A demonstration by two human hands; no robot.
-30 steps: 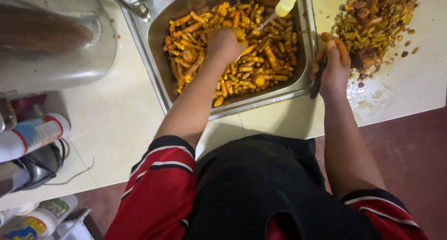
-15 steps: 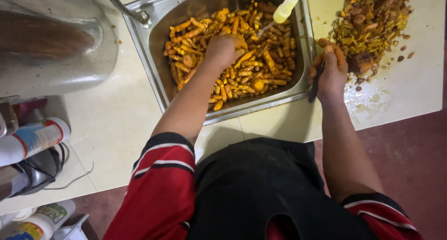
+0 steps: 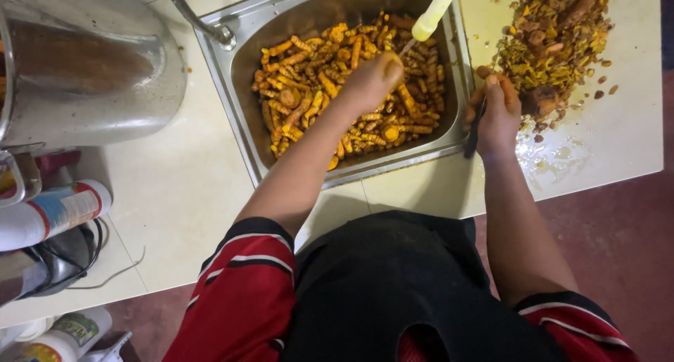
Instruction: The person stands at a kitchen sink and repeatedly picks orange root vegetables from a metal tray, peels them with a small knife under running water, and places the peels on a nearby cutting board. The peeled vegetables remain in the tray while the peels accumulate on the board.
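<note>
A steel sink point(image 3: 242, 81) is set in the pale counter and holds a heap of orange turmeric roots point(image 3: 309, 88). My left hand point(image 3: 371, 81) reaches down into that heap, fingers curled among the roots; whether it grips one is hidden. My right hand point(image 3: 497, 109) rests at the sink's right rim, shut on a dark-handled knife point(image 3: 473, 132) and a small brownish root piece at the fingertips. A cream-coloured tap spout point(image 3: 435, 12) hangs over the sink's far right.
A pile of brown and yellow peelings point(image 3: 554, 39) lies on the counter right of the sink, with wet patches below it. A large steel pot point(image 3: 77, 60) stands at left. Bottles point(image 3: 53, 211) and a cable lie at lower left.
My left hand has shifted slightly right and deeper into the roots. My right hand stays at the sink's rim with the knife.
</note>
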